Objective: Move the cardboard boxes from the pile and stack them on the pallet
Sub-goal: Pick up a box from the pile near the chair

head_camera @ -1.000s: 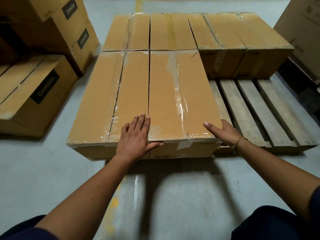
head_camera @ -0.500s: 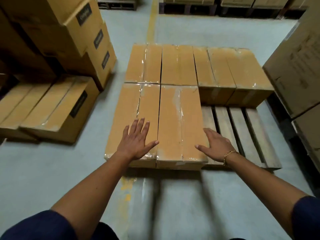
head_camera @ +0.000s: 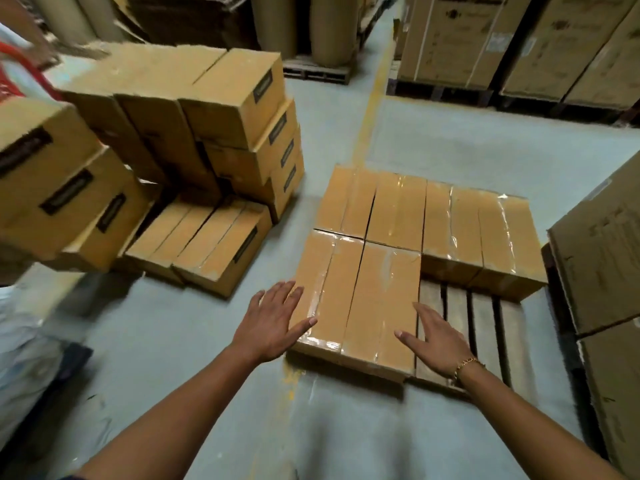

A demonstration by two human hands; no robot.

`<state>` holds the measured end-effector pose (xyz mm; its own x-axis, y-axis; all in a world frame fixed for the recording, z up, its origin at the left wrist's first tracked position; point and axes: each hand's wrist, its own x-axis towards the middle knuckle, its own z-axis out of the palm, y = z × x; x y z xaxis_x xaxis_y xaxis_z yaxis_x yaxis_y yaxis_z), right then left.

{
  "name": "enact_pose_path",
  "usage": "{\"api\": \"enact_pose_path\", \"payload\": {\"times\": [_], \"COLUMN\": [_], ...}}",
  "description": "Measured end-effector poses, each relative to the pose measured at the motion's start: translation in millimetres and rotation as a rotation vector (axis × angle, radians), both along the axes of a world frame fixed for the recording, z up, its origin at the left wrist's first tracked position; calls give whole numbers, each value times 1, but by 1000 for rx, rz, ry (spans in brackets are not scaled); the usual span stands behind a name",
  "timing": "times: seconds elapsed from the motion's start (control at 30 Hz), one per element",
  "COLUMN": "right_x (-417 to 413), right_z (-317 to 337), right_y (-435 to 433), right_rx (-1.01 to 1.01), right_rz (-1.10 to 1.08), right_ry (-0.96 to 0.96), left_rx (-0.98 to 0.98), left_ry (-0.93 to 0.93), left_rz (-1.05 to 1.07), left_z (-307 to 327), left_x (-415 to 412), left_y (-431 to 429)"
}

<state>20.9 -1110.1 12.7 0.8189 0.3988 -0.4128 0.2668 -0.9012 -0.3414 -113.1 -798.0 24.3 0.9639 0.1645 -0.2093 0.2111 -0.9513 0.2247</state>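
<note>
Several long taped cardboard boxes (head_camera: 360,292) lie flat on the wooden pallet (head_camera: 485,327), covering its left and far parts. Bare slats show at the near right. My left hand (head_camera: 273,320) hovers with spread fingers at the near left corner of the front boxes, holding nothing. My right hand (head_camera: 436,337), with a gold bracelet at the wrist, is open above the right edge of the front box and the bare slats. The pile of boxes (head_camera: 194,147) with dark labels stands on the floor to the left, partly toppled.
Tall cartons (head_camera: 602,271) stand close on the right of the pallet. More palletised cartons (head_camera: 512,43) and brown paper rolls (head_camera: 332,26) fill the back. A yellow floor line (head_camera: 370,109) runs away between pile and pallet. A person's white garment (head_camera: 20,348) shows at the left edge.
Both hands have lifted off the front boxes and drawn back. The view has risen and swung left, bringing the pile and the back of the room into sight.
</note>
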Motion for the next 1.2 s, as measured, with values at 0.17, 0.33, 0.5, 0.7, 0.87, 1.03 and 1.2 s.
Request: {"api": "enact_pose_path", "payload": {"times": [0.17, 0.33, 0.5, 0.7, 0.87, 1.03, 1.2], "right_x": [5, 0, -11, -35, -47, -34, -2], "right_z": [38, 49, 54, 69, 77, 78, 66], "right_y": [59, 159, 284, 438, 542, 642, 753], "right_rx": [65, 163, 218, 301, 330, 362, 358], "right_rz": [32, 122, 219, 287, 364, 427, 497], "right_ry": [-10, 8, 78, 146, 195, 255, 292], "left_rx": [-6, -3, -26, -22, -31, -42, -30], "left_ry": [-42, -101, -92, -73, -99, -114, -92], "left_rz": [200, 322, 409, 452, 555, 630, 715], "left_z": [49, 61, 59, 83, 100, 98, 89], "left_x": [-32, -65, -97, -127, -136, -133, -111], "left_y": [57, 131, 218, 342, 430, 507, 604]}}
